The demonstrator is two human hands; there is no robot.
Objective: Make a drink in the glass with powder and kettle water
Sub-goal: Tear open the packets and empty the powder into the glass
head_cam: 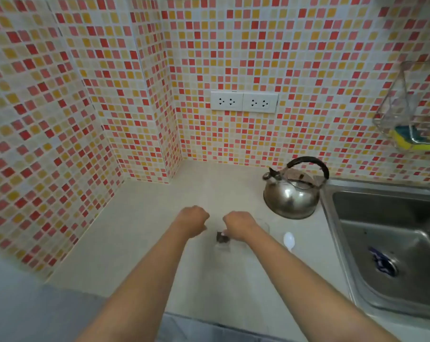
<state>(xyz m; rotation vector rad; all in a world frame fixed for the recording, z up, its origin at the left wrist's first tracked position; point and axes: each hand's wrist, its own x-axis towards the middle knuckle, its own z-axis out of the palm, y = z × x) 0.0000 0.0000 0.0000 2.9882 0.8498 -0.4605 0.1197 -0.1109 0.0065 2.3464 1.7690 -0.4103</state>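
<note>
The right hand (238,225) is pinching a small clear packet of dark powder (221,239); the left hand (194,219) is hovering fisted, grasping nothing visible. The glass (263,227) is standing just behind the pinch (rim barely visible), so a tilted packet could spill powder short. No writing is legible.
</note>
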